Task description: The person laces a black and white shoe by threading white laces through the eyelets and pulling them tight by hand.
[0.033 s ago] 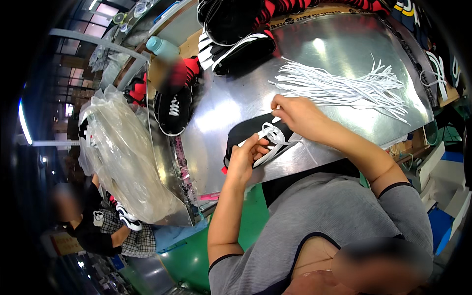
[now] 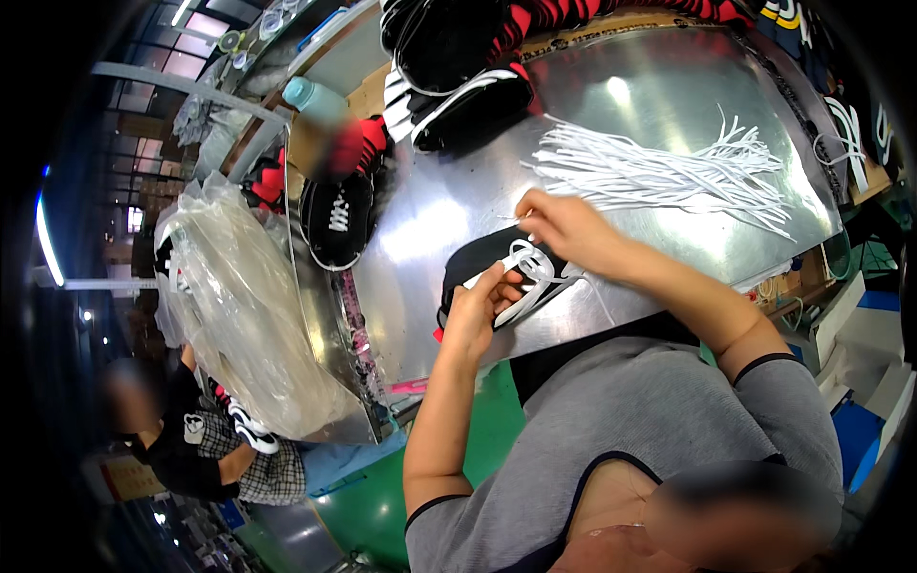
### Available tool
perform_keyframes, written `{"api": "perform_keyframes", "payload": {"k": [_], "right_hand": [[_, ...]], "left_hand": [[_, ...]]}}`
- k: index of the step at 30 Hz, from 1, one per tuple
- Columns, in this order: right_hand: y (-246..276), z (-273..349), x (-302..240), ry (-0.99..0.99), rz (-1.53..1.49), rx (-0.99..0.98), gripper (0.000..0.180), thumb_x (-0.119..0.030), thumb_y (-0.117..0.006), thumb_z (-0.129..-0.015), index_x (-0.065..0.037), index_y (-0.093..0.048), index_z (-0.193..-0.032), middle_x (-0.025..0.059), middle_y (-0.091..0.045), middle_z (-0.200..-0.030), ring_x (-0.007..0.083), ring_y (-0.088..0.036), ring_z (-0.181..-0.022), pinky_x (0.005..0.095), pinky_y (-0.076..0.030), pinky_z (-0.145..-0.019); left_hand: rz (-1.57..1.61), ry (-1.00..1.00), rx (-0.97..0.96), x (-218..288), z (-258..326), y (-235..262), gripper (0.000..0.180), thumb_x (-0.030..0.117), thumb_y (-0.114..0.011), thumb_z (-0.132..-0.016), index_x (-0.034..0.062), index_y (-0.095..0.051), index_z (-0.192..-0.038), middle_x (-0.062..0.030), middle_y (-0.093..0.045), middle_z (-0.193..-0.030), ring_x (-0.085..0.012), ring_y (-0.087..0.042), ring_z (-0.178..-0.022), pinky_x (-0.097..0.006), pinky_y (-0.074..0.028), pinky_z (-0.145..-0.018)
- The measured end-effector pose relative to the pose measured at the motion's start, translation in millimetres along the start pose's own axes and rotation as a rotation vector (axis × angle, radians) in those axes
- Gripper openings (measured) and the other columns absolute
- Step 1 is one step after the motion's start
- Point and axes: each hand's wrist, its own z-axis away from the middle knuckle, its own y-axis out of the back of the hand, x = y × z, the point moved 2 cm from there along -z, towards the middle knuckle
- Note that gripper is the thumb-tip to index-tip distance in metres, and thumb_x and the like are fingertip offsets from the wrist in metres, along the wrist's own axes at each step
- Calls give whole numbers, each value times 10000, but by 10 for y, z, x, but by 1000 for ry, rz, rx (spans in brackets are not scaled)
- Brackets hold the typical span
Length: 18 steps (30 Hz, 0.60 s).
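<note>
A black shoe upper (image 2: 472, 260) with a red tab lies at the near side of the metal table. A white shoelace (image 2: 546, 277) loops loosely over its front, with one length trailing to the right. My left hand (image 2: 482, 304) is closed at the upper's near side, its thumb and fingers pinching a white strip that looks like part of the lace. Just above the upper, my right hand (image 2: 565, 229) is closed in a pinch on a white lace end; the fingertips partly hide it.
A bundle of white laces (image 2: 659, 172) is spread beyond my right hand. Black, white and red shoe uppers (image 2: 468, 105) crowd the far edge; a laced black one (image 2: 338, 218) stands left. Past it are a plastic-covered pile (image 2: 239, 306), a blue bottle (image 2: 315, 95) and a seated person (image 2: 191, 420).
My right hand has shifted slightly left and nearer, still pinching the lace end. My left hand and the upper stay almost in place.
</note>
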Motion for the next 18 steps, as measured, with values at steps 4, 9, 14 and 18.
{"api": "perform_keyframes", "payload": {"k": [4,9,14,18], "right_hand": [[-432,-11,255,-101,-197,72,217,-220,-563,-998,-47,-607,-1122,180,-701,-941,362,-682,-873,398,-522,-765],[-569,64,500,43,-266,110,196,-211,-557,-1004,-48,-603,-1101,168,-703,-942,359,-682,-856,398,-518,-751],[-637,16,478,-35,-96,105,175,-176,-551,-981,-18,-612,-1023,181,-655,-917,350,-650,-845,402,-497,-748],[-676,-42,473,37,-5,206,156,-157,-513,-1010,-40,-610,-1045,183,-638,-824,353,-639,-752,413,-494,-706]], "left_hand": [[-42,-146,-11,-53,-58,-68,135,88,-725,-909,44,-686,-1032,-9,-661,-871,-105,-592,-790,-264,-490,-705],[-114,-99,276,-115,-166,-111,145,41,-740,-871,42,-698,-1010,-12,-661,-827,-111,-580,-673,-273,-470,-595],[2,-42,140,-356,-374,27,139,68,-758,-846,47,-707,-974,-49,-693,-877,-134,-637,-751,-304,-525,-646],[146,-80,-173,-167,-220,-38,125,110,-750,-873,32,-682,-944,-16,-673,-843,-135,-618,-725,-273,-491,-652]]}}
